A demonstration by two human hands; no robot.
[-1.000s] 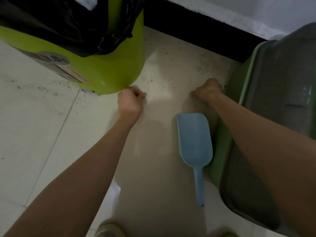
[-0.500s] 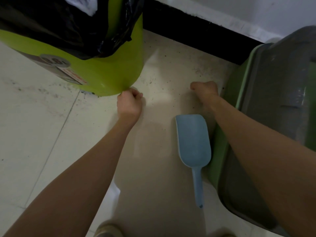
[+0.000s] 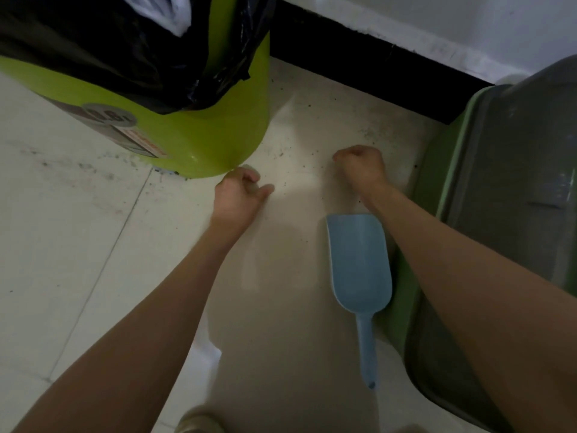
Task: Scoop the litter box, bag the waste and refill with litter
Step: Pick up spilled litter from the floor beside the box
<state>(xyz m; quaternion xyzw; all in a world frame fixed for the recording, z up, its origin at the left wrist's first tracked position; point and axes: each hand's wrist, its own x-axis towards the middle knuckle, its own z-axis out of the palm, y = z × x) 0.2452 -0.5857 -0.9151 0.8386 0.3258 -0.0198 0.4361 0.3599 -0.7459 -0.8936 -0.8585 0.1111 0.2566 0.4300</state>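
Note:
My left hand (image 3: 240, 192) and my right hand (image 3: 362, 167) are both fisted low over the floor, about a hand's width apart. Each seems to pinch the far edge of a thin pale bag (image 3: 296, 245), a see-through film that stretches back toward me; its outline is faint. A blue scoop (image 3: 359, 260) lies flat with its handle pointing toward me, just under my right forearm. The green litter box (image 3: 418, 292) with its grey hood (image 3: 515, 182) stands at the right. A lime-green bin (image 3: 203, 142) lined with a black bag (image 3: 125, 51) stands just beyond my left hand.
Dark litter grains are scattered on the pale tiles (image 3: 78, 245) between the bin and the litter box. A black skirting board (image 3: 374, 64) runs along the wall behind. The toe of a shoe (image 3: 199, 420) shows at the bottom edge.
My right hand has shifted left, away from the litter box. My left hand has stayed by the bin's foot, with its thumb now stretched out further.

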